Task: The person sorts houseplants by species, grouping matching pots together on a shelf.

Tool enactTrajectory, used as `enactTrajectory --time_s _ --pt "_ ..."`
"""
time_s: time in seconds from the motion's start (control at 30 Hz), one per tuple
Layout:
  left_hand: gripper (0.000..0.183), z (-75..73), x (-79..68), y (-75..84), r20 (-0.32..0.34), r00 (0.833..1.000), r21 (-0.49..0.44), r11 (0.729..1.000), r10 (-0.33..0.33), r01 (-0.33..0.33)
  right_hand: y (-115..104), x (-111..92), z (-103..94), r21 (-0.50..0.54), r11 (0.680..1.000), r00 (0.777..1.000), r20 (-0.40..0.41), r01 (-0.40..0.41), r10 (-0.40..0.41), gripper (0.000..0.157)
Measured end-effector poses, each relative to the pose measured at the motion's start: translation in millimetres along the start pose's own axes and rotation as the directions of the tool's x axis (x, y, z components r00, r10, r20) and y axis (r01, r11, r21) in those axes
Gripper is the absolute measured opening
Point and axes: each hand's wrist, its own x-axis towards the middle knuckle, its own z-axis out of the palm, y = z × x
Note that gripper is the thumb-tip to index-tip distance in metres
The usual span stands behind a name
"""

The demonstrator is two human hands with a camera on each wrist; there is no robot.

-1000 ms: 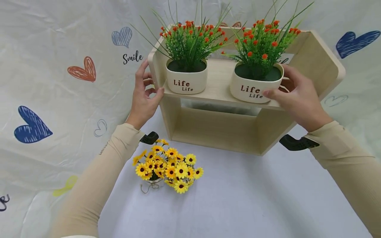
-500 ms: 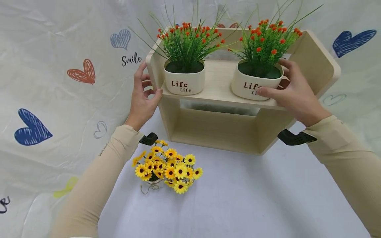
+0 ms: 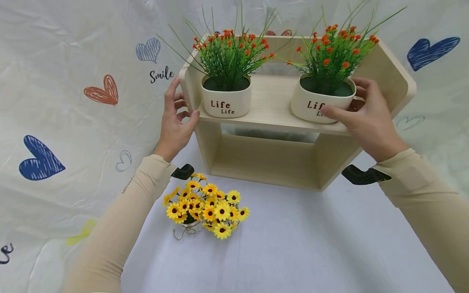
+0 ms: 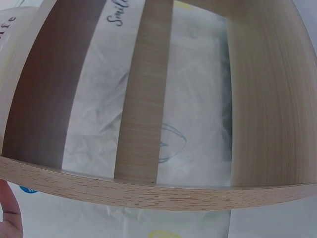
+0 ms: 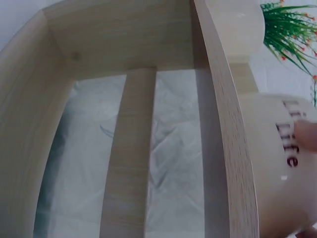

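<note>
A pale wooden shelf (image 3: 271,97) bears two cream "Life" flowerpots with orange flowers and grass on its upper board. My right hand (image 3: 373,118) grips the right flowerpot (image 3: 311,105) at its right end, thumb across the lettering and fingers behind. In the right wrist view that flowerpot (image 5: 275,173) sits at the board's edge with a thumb on its front. My left hand (image 3: 174,122) holds the shelf's left side, thumb at the front edge, fingers along the outside. Close by it stands the left flowerpot (image 3: 226,101), untouched.
Yellow artificial daisies (image 3: 209,207) stand on the white-covered table (image 3: 286,244) in front of the shelf's left part, one pot tied with twine. Below the upper board is an open lower compartment (image 3: 267,158). A white sheet (image 3: 91,49) printed with hearts hangs behind.
The right flowerpot has slid rightward along the upper board with my right hand on it, widening the gap between the two pots. My left hand stays on the shelf's side.
</note>
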Motion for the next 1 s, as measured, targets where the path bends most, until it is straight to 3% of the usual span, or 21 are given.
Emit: enactTrajectory --time_s 0.33,0.43,0.53,0.63,0.77,0.87,0.97,1.0 --pt "0.079 -0.2 -0.9 0.1 0.001 1.000 -0.017 1.000 0.012 -0.012 -1 -4 3.3 -0.024 0.999 0.999 -0.027 -0.023 0.023 0.086" --pt "0.080 -0.4 -0.6 -0.1 0.001 1.000 -0.015 1.000 0.016 -0.016 -2 -10 8.2 -0.015 1.000 0.998 -0.068 0.015 -0.016 0.088" --pt "0.080 -0.5 0.2 0.3 -0.001 1.000 -0.008 1.000 0.028 -0.028 -3 -24 17.1 0.008 0.995 0.982 -0.164 0.102 -0.099 0.094" --pt "0.079 -0.8 0.4 0.7 -0.002 1.000 -0.001 1.000 0.031 -0.031 -5 -41 25.9 0.025 0.976 0.941 -0.271 0.217 -0.202 0.102" --pt "0.079 0.5 -0.7 1.2 0.006 1.000 0.002 1.000 0.020 -0.020 -4 -59 31.6 0.021 0.936 0.871 -0.374 0.352 -0.319 0.097" --pt "0.080 1.1 -1.3 1.1 0.006 1.000 0.006 1.000 0.015 -0.015 1 -68 39.0 0.019 0.880 0.780 -0.473 0.474 -0.410 0.079" --pt "0.080 0.8 -1.1 0.9 -0.002 1.000 0.009 1.000 0.020 -0.020 12 -75 53.9 0.042 0.798 0.677 -0.556 0.602 -0.482 0.050" --pt "0.080 0.7 -0.7 0.8 -0.006 1.000 0.011 1.000 0.021 -0.021 16 -78 60.1 0.061 0.774 0.656 -0.574 0.630 -0.489 0.042"
